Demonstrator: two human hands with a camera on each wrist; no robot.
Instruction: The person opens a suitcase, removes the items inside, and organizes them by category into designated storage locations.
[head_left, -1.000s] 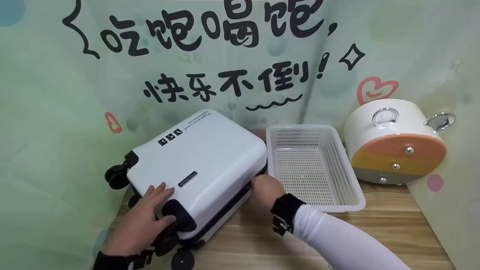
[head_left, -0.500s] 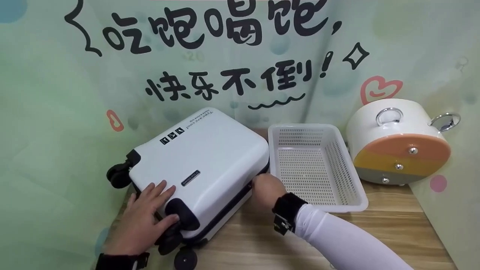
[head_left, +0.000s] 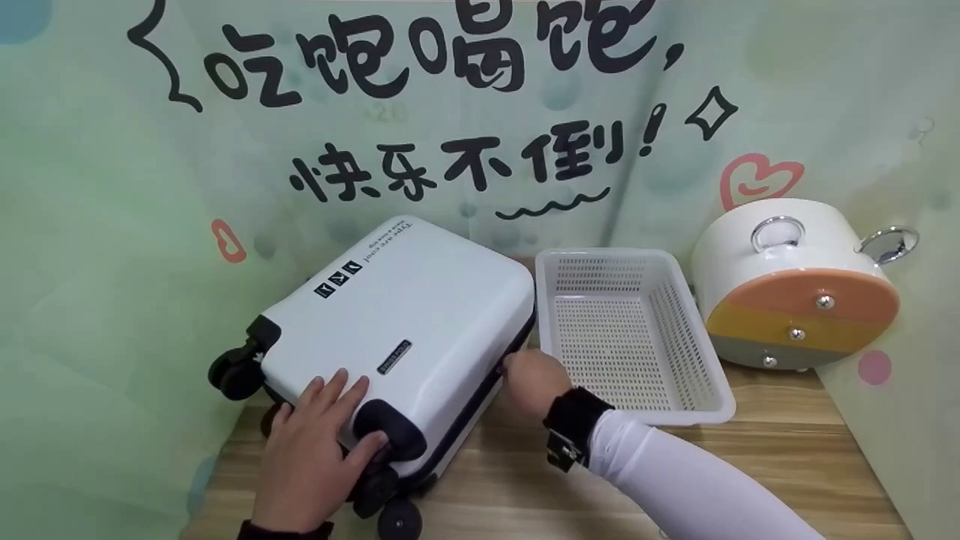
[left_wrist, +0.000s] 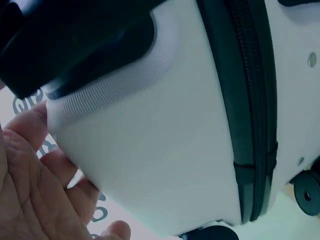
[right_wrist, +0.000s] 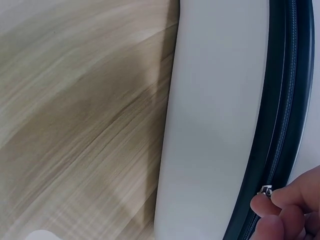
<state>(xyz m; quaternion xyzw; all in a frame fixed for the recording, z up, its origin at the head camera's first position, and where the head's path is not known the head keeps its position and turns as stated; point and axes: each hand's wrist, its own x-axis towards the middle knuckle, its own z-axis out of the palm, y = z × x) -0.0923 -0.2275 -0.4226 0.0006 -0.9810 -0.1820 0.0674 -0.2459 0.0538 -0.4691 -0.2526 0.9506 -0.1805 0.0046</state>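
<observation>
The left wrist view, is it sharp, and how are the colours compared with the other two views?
Left wrist view: soft focus, a cold blue-green cast; the suitcase fills it and the left hand is blurred. Right wrist view: warmer; the zipper shows fairly clearly, the right hand cut off at the corner. Head view: even light, natural colours.

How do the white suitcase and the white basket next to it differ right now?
The suitcase is smooth, solid-shelled and closed, with black wheels and trim; the basket is perforated all over and open-topped, with nothing visible inside. Both hands are on the suitcase: the left hand lies flat near a wheel corner, the right hand pinches at the zipper. Neither touches the basket. Both are white and rest on the wooden table.
</observation>
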